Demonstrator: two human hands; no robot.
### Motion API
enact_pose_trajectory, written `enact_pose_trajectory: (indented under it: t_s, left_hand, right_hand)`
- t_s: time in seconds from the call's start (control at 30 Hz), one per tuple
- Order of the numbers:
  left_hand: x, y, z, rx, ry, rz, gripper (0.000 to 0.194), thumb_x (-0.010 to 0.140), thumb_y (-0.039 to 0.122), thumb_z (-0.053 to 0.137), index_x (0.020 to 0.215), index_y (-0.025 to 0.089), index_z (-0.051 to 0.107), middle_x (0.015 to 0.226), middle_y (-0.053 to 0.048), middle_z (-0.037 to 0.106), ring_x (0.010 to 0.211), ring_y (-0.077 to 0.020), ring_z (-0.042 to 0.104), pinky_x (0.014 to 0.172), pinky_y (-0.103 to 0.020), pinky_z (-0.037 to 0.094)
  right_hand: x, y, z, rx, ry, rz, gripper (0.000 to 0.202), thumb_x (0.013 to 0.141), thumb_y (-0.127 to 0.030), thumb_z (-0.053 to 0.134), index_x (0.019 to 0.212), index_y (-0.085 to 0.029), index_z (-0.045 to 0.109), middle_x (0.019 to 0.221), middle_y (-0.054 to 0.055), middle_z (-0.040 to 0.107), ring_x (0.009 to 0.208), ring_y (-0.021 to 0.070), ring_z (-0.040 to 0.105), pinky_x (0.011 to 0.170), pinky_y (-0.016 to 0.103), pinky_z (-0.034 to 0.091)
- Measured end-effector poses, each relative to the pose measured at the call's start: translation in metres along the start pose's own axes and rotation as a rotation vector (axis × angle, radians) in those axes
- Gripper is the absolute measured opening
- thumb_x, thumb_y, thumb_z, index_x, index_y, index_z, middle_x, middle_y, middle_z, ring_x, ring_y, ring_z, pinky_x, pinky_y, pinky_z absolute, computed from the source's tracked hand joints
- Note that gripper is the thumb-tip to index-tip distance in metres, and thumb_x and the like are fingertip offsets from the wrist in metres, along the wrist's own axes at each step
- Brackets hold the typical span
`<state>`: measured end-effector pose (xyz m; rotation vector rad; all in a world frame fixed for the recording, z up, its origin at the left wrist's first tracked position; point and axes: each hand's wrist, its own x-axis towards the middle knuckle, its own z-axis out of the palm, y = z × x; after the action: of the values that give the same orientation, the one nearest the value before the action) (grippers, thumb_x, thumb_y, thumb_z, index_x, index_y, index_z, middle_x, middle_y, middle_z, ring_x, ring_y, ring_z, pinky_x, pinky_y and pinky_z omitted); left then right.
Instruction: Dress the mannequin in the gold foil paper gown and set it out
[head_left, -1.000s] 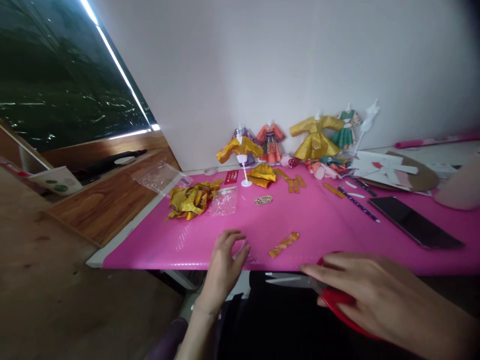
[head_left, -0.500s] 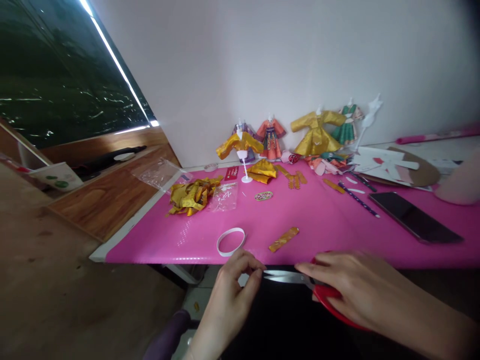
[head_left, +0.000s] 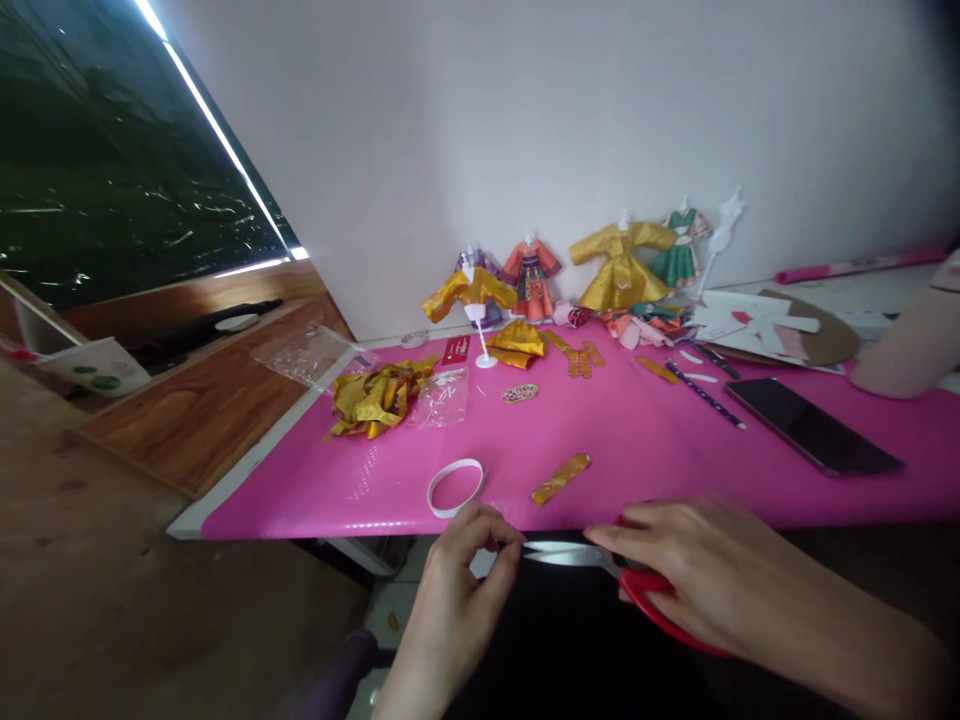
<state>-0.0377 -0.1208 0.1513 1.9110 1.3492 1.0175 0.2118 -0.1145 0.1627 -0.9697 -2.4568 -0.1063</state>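
Below the front edge of the pink-covered table, my right hand (head_left: 679, 560) is closed around the red handles of a pair of scissors (head_left: 566, 554). The blades point left and their tips reach the fingertips of my left hand (head_left: 476, 575). Thumb and forefinger of that hand are pinched together on something too small to make out. Just beyond my left hand lies a ring of white tape (head_left: 456, 488). A folded strip of gold fabric (head_left: 561, 479) rests to the right of the ring.
Gold fabric scraps (head_left: 379, 398) are heaped at the left. Doll dresses (head_left: 624, 265) stand on small forms along the wall. A phone (head_left: 814, 425), a purple dotted pencil (head_left: 705, 395) and paper pieces (head_left: 750, 320) lie at the right. An oval patterned piece (head_left: 520, 393) sits mid-table.
The view has shifted slightly, so the table items appear a little further left. Both hands keep nearly the same pose, with the scissor tips still at the left fingertips.
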Motion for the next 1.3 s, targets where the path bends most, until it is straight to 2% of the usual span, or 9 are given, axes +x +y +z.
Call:
enact_pose_trajectory:
  t_s: [0.2,0.53,1.07,1.3]
  left_hand:
    - [0.0007,-0.0012,0.0022,0.001,0.009,0.006,0.012,0.088,0.016,0.057,0.078,0.021,0.06,0.082,0.0,0.06,0.078,-0.0163,0.058,0.073,-0.028,0.044]
    - [0.0033,0.0009,0.0009,0.008,0.006,-0.013,0.013,0.083,0.012,0.055,0.073,0.02,0.058,0.079,0.0,0.059,0.076,-0.0169,0.057,0.072,-0.029,0.043]
    - [0.0045,-0.0021,0.0025,-0.021,0.019,0.005,0.014,0.082,0.011,0.055,0.071,0.02,0.056,0.08,0.0,0.06,0.077,-0.016,0.057,0.074,-0.027,0.042]
    - [0.0052,-0.0019,0.0027,-0.036,0.019,0.009,0.016,0.082,0.009,0.055,0.07,0.02,0.056,0.081,0.0,0.059,0.077,-0.0155,0.057,0.073,-0.026,0.042]
  right_hand:
    - [0.0016,-0.0014,-0.0015,-0.002,-0.084,0.018,0.031,0.076,-0.012,0.066,0.104,-0.024,0.072,0.087,0.002,0.077,0.067,0.0191,0.071,0.06,0.027,0.051]
    - [0.0015,-0.0021,-0.0021,0.015,-0.071,0.024,0.028,0.077,-0.013,0.066,0.103,-0.023,0.072,0.084,0.001,0.077,0.068,0.0191,0.071,0.061,0.026,0.052]
    - [-0.0003,-0.0009,0.0011,-0.004,-0.104,0.028,0.03,0.077,-0.015,0.069,0.105,-0.025,0.072,0.091,0.002,0.077,0.069,0.0197,0.071,0.061,0.028,0.05]
    - [-0.0009,0.0012,0.004,0.009,-0.127,0.045,0.033,0.077,-0.014,0.069,0.107,-0.027,0.071,0.095,0.0,0.078,0.072,0.0222,0.072,0.06,0.033,0.051]
